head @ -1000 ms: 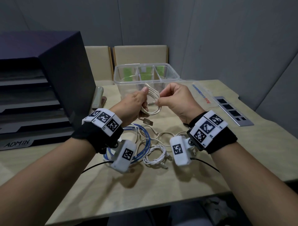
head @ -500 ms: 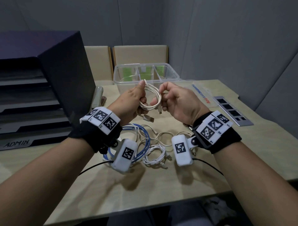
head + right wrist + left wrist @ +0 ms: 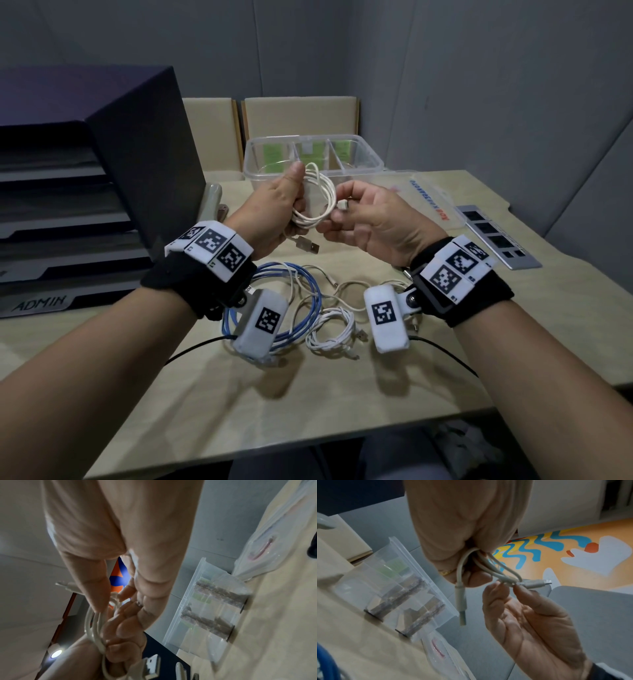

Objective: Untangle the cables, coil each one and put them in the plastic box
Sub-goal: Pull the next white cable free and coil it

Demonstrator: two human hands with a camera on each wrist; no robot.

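From the head view, the left hand grips a coiled white cable in its fist above the table, just in front of the plastic box. The coil stands roughly upright, its loops taller than wide, and its USB plug hangs out below, pointing down and to the right. The right hand pinches the coil's right side between thumb and fingertips. More cables lie on the table below: a blue cable in loops and a white bundle beside it.

In the left wrist view, the left hand is curled round the loops, one plug hanging straight down, while the right hand pinches the small connector, which points sideways, away from the box.

In the right wrist view, the right hand's fingers close on the strands, which run lengthwise toward the USB plug at the bottom edge.
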